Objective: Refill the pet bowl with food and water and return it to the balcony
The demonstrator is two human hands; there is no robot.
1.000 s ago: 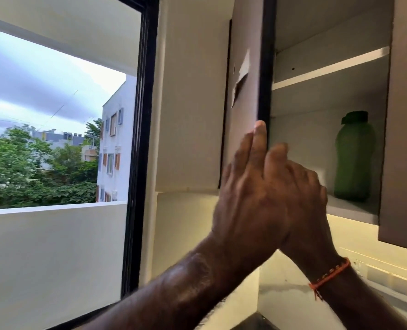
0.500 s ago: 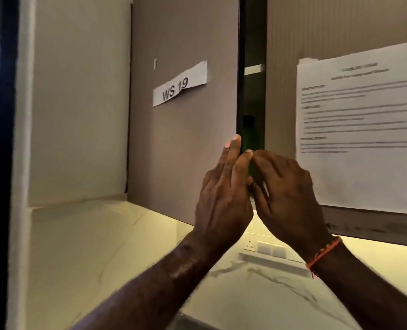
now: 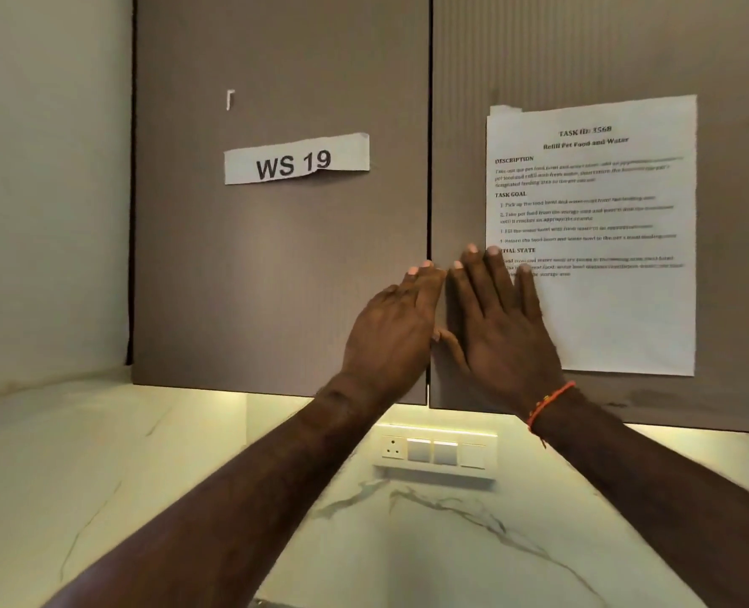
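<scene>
Two brown wall-cabinet doors fill the view, both closed. My left hand (image 3: 392, 326) lies flat on the left door (image 3: 276, 256), near its right edge. My right hand (image 3: 502, 322) presses flat against the right door (image 3: 465, 125), its fingers spread and overlapping the corner of a taped paper sheet (image 3: 605, 300). Neither hand holds anything. An orange thread band circles my right wrist. No pet bowl, food or water is in view.
A white label reading "WS 19" (image 3: 296, 160) is stuck on the left door. Below the cabinets a lit marble backsplash (image 3: 408, 541) carries a white socket-and-switch panel (image 3: 434, 452). A pale side wall (image 3: 48, 190) stands at the left.
The left cabinet door, open a second ago with a green bottle visible inside, has swung fully shut. Both hands now rest flat on the doors. The view has turned away from the window.
</scene>
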